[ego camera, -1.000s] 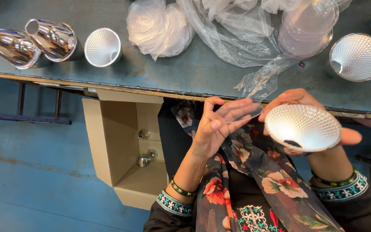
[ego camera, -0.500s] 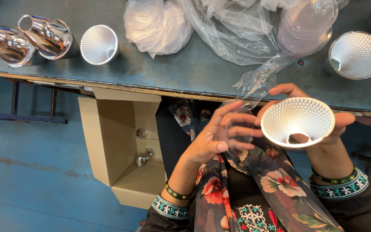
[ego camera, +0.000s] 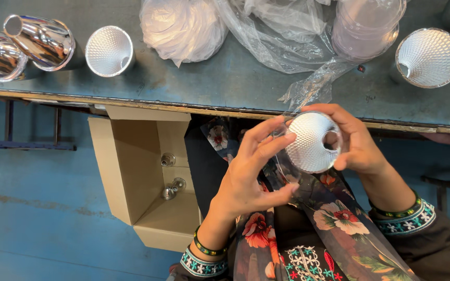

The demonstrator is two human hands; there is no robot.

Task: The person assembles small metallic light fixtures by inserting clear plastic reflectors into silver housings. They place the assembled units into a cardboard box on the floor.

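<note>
Held up over the lap, just below the table edge (ego camera: pixel 183 106): shiny silver cone cup (ego camera: pixel 311 141) with bumpy dimples inside and a round hole at its narrow end

Right hand (ego camera: pixel 358 151) wrapped round its rim, fingers curled on it

Left hand (ego camera: pixel 248 171) spread wide, fingertips just touching its near edge and a clear thin film there

Could slip and fall to the floor, dent or smudge, with so light a hold

Dark sleeves end in teal-and-white embroidered cuffs (ego camera: pixel 202 264), green bead bracelets (ego camera: pixel 207 248) just above them, beside a floral scarf (ego camera: pixel 334 218).
</note>
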